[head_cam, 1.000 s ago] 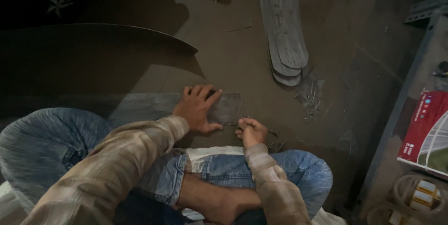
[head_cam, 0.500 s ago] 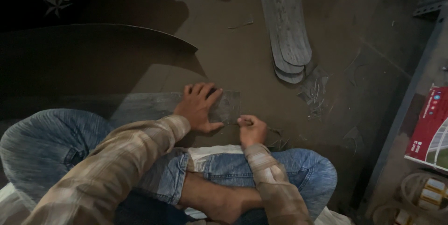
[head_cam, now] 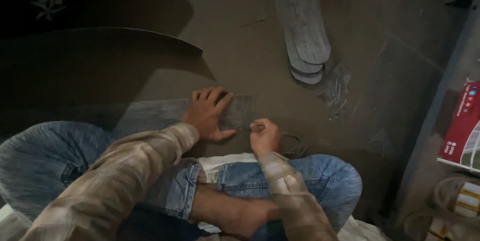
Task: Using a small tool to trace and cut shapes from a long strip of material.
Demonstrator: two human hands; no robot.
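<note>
Pressing flat with spread fingers, the left hand lies on a long grey strip that stretches along the floor in the middle of the frame. Just beside it, to the right, the right hand is closed in a loose fist at the lower edge of the strip; what it pinches is too small to tell. Both sleeves are checked, and the crossed legs in blue jeans fill the lower part. At upper centre lies a stack of rounded grey strips. A red box stands at the right edge.
</note>
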